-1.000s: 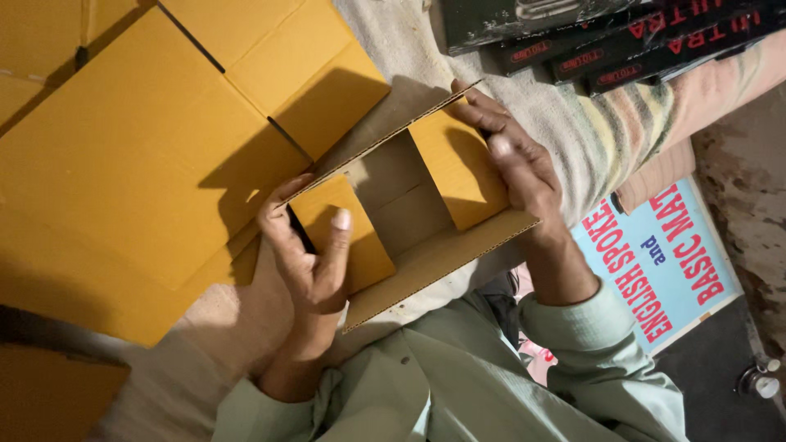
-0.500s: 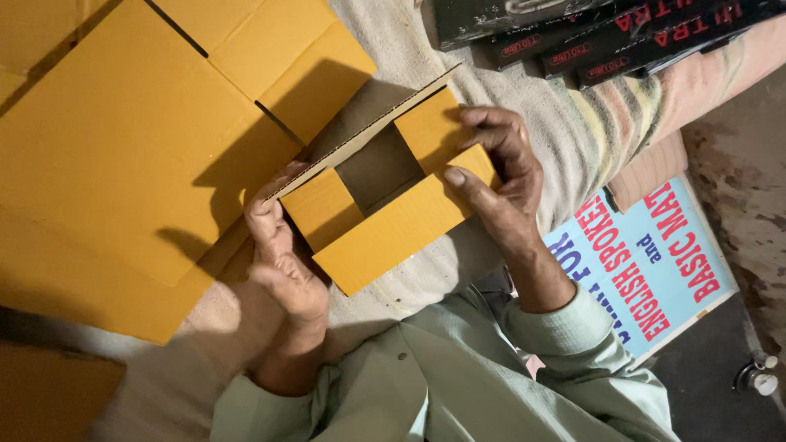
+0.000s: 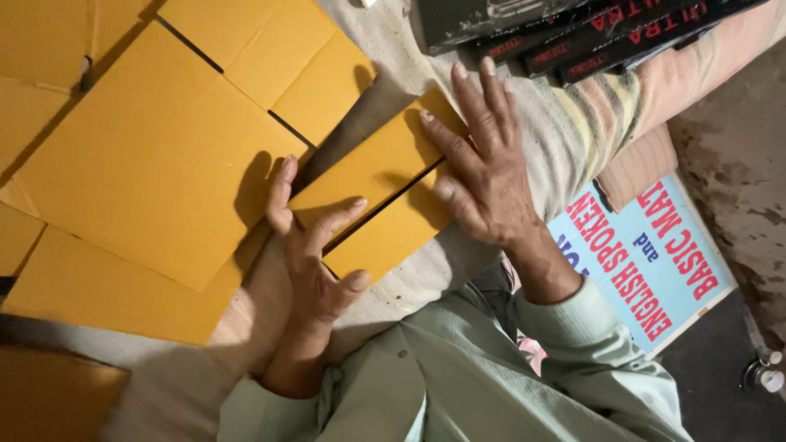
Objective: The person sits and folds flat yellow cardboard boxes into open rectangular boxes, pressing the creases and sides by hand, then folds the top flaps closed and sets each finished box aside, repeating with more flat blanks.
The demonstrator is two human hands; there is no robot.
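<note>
head cam — looks steeply down | close over hands (image 3: 393, 213) and lap — single view

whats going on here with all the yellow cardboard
A person in a pale green shirt is pressing both hands on a small yellow cardboard box, its flaps lying shut. The left hand steadies its near edge; the right hand lies flat on top. Flat cardboard blanks lie beside it, dark boxes beyond.
</note>
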